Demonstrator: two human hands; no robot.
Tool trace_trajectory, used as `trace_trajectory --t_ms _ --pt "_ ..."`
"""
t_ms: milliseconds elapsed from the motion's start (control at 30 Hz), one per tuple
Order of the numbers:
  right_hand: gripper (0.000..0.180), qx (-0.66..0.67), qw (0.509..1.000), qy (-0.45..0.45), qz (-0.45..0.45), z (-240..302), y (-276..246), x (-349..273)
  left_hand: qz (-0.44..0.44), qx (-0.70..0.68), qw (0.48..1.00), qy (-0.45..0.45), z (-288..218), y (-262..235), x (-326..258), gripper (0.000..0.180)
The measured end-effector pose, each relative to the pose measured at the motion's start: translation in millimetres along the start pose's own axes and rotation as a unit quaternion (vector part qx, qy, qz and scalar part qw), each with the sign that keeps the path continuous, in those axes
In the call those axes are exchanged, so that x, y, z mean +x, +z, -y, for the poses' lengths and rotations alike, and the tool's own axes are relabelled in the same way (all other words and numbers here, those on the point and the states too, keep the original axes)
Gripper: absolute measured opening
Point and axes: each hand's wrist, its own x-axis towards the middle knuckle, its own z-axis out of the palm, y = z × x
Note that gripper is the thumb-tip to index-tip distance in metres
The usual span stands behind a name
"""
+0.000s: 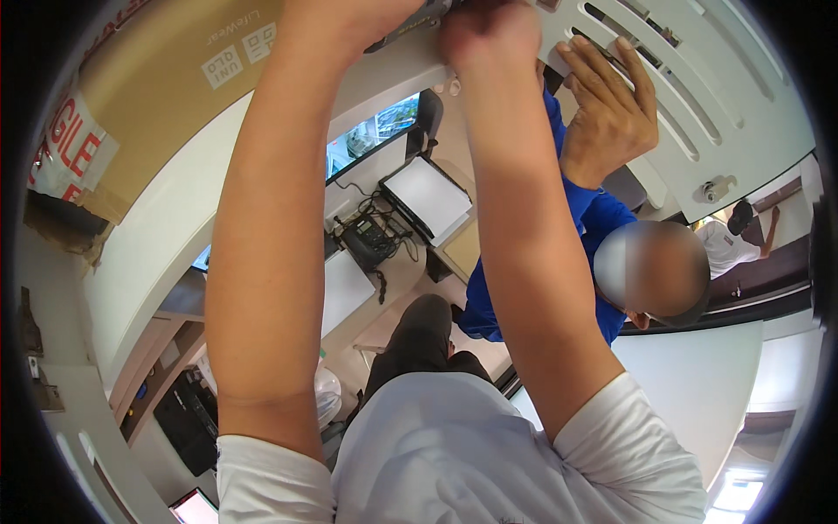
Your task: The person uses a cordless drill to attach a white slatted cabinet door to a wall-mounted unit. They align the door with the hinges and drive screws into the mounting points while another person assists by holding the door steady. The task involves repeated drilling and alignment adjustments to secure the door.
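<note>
White slotted panel (pixel 698 79) sits up at 1 o'clock, overhead, so both arms reach up to it. Left hand (pixel 349 22) at 11 o'clock is mostly cut off, grip can't tell; right hand (pixel 489 35) at 12 looks fisted at its edge. Co-worker's hand (pixel 611 113) presses flat, bracing it.
</note>
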Motion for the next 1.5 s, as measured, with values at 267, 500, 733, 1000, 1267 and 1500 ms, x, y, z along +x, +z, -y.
trace_trajectory --t_ms 267,500,733,1000,1267,1500 --pt "0.021 -0.809 0.397 -0.416 0.124 84.1 51.6 -82.7 0.079 -0.132 0.976 -0.151 7.1 -28.3 23.6 0.014" --pt "0.017 -0.850 -0.155 -0.378 0.333 112.0 104.1 -2.7 0.018 -0.032 0.995 -0.097 -9.2 -4.0 15.0 0.016" --pt "0.016 -0.760 -0.163 -0.484 0.402 107.7 80.8 27.3 0.006 -0.027 0.998 -0.058 1.0 -7.6 13.5 0.017" --pt "0.017 -0.771 -0.139 -0.427 0.451 110.2 92.0 28.5 0.026 -0.060 0.994 -0.085 1.7 -13.1 13.7 0.017" --pt "0.019 -0.795 -0.161 -0.405 0.422 107.0 89.3 27.5 -0.003 -0.007 0.997 -0.072 -5.3 -7.1 10.7 0.019" --pt "0.018 -0.785 -0.150 -0.411 0.439 110.7 92.7 22.4 0.000 -0.010 0.998 -0.067 -1.8 -6.2 15.1 0.020"
